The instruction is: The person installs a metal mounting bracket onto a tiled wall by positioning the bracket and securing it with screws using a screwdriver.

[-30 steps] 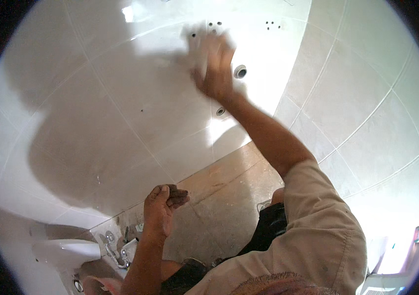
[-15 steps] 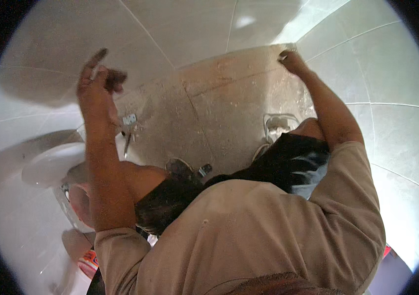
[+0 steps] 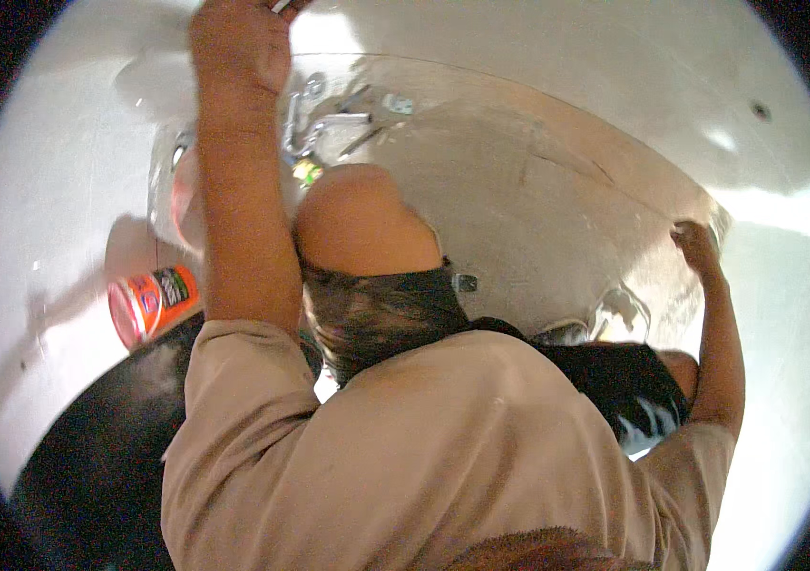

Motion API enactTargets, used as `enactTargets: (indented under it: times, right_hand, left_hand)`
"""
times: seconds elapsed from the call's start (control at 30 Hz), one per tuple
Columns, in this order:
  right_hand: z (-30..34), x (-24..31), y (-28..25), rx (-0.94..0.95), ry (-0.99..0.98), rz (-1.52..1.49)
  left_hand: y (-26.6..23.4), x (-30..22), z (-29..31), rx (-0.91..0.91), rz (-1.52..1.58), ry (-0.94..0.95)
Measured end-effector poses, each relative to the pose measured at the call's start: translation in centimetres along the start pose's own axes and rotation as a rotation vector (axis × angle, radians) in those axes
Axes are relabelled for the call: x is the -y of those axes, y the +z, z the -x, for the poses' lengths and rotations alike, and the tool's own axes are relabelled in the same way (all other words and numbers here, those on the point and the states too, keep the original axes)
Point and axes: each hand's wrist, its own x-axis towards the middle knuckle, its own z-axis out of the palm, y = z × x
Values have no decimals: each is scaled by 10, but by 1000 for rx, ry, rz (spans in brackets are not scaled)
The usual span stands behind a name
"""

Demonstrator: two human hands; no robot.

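My left hand [image 3: 243,48] is raised against the pale tiled wall at the top, partly cut off by the picture's edge. A small white piece [image 3: 281,5] shows between its curled fingers. Far to the right, my right hand [image 3: 696,246] is low by the floor corner, its fingers pinched together. What it holds, if anything, is too small to make out. Between my arms are my bent knees, in dark shorts, over the dusty floor [image 3: 538,209].
Left of my knee lie chrome pipe fittings [image 3: 340,119] and a small pale plate [image 3: 397,103]. A clear container [image 3: 625,309] stands near my right forearm. An orange-red tub [image 3: 153,303] lies left, beside a large black object [image 3: 110,447]. A small dark item [image 3: 465,283] lies centrally.
The view has turned left, bringing the fittings and tub further into sight. My left hand has moved up to the top edge, its index finger no longer seen stretched out. My right hand stays pinched.
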Motion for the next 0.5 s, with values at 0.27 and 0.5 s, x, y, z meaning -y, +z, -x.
enactTargets:
  times: [0.27,0.5]
  right_hand:
    - [1,7,32,208,-186,149]
    - [15,92,84,513,-198,68]
  left_hand:
    - [-168,179,194,-221,-554,-667]
    - [-216,267,383,248,-1085,-780]
